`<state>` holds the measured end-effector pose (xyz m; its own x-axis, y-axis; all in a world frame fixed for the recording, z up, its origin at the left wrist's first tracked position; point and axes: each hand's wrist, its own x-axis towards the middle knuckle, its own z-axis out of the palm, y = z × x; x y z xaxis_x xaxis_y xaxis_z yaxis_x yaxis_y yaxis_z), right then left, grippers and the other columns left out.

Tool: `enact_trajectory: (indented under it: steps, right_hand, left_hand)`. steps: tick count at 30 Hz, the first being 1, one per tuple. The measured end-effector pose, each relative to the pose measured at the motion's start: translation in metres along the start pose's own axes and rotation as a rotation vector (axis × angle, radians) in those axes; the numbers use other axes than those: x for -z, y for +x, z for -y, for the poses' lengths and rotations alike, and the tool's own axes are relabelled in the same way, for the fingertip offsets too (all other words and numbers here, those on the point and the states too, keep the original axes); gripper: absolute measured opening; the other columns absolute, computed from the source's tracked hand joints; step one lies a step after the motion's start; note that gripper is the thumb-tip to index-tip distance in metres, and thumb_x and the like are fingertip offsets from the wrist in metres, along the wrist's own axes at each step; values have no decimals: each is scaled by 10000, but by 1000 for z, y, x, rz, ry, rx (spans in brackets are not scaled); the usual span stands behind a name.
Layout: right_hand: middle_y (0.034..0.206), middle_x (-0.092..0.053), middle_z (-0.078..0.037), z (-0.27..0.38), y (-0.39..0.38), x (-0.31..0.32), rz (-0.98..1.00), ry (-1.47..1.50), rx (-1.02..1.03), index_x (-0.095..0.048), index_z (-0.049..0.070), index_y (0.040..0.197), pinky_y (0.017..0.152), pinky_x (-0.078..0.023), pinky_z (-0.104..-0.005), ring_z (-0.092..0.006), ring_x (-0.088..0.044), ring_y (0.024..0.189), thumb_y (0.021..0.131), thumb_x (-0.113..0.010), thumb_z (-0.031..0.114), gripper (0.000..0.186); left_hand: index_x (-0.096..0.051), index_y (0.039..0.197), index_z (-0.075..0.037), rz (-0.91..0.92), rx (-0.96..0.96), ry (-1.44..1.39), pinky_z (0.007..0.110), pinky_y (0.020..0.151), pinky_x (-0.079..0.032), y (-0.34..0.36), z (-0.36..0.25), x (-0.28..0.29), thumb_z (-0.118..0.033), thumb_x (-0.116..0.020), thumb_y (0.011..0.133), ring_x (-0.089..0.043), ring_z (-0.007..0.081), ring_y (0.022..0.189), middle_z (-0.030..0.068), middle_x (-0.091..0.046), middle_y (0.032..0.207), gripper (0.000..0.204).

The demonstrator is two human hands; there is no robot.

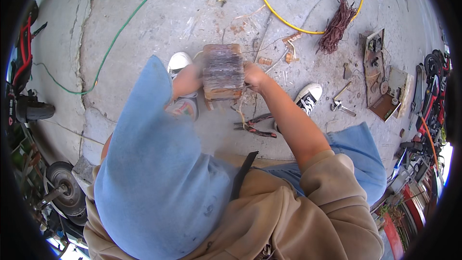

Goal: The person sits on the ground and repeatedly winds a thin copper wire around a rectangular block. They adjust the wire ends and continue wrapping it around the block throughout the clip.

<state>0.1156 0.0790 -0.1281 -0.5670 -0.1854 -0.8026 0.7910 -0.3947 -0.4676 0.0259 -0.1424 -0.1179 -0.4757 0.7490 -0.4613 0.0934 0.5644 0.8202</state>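
Observation:
Between my shoes stands a block-shaped coil (223, 72), wound with dark wire and brownish at its top and bottom ends. My right hand (253, 77) is at its right side, fingers curled against the edge; their tips are partly hidden. At the left side is my left hand (188, 81), smeared by motion, so its fingers cannot be made out. Just below that hand sits a round tub (185, 108), partly behind my knee. Red-handled pliers (255, 126) lie on the floor below the coil, close to some pale strands.
A bundle of reddish-brown wire (340, 28) lies beside a yellow hose (274, 18). A green cord (119, 33) curves across the left floor. To the right are a metal tool (342, 107) and an opened metal casing (392, 91). Wheels and machines line both sides.

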Motion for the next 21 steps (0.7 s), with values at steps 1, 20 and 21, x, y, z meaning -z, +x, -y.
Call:
enact_trajectory:
  steps: [1,20,21]
  right_hand:
    - [930,-687,-130,-2,2,2,-6,13,0,-637,-95,1036,684,-541,-296,-183,-665,799,812,-652,-36,233]
    - [753,-611,-50,14,-65,67,-385,269,285,-564,19,887,521,-500,-218,-117,-595,604,816,-734,68,190]
    - [742,-610,-51,27,-80,78,-442,206,332,-565,23,877,514,-497,-221,-117,-594,596,811,-740,70,193]
  left_hand:
    - [-589,1118,70,24,32,67,349,858,-471,-4,-3,3,-62,-625,840,-621,271,948,171,-666,1038,310]
    - [-631,1059,4,-80,-91,329,377,800,-494,-10,-8,20,-125,-601,851,-611,332,896,177,-617,973,247]
    - [-629,1074,5,-92,-50,312,369,802,-497,-8,-10,26,-125,-601,857,-617,321,895,176,-615,991,255]
